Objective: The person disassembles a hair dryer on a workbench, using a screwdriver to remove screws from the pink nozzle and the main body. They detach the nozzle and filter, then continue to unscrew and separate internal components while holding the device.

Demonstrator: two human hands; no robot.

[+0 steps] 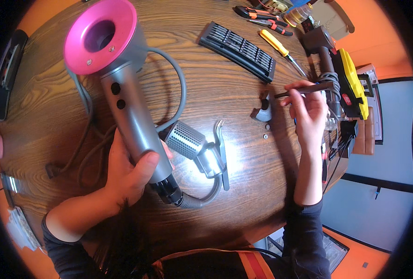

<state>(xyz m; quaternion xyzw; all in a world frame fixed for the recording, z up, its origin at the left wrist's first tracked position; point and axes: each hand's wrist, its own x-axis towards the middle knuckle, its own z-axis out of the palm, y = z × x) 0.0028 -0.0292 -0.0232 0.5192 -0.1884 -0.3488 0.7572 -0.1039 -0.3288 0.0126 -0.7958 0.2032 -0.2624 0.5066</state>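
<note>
My left hand (137,169) is closed around the grey handle of a hair dryer (132,121) with a pink ring at the top, two dark buttons and a black lower fitting (168,189) joined to a ribbed hose. Beside it lie a perforated grey cylinder (184,139) with a shiny end and grey tweezers (222,146). My right hand (307,104) pinches a slim dark screwdriver (320,87) held sideways. Left of that hand, a curved dark piece (264,110) and two small metal parts (266,136) lie on the wooden table (243,204).
A bit case (236,51), yellow screwdriver (272,41), pliers (253,14) and yellow toolbox (353,81) crowd the back right, with another dark tool (315,39) wrapped in cable. A black case (6,74) sits at the left edge; grey cords run across the left half.
</note>
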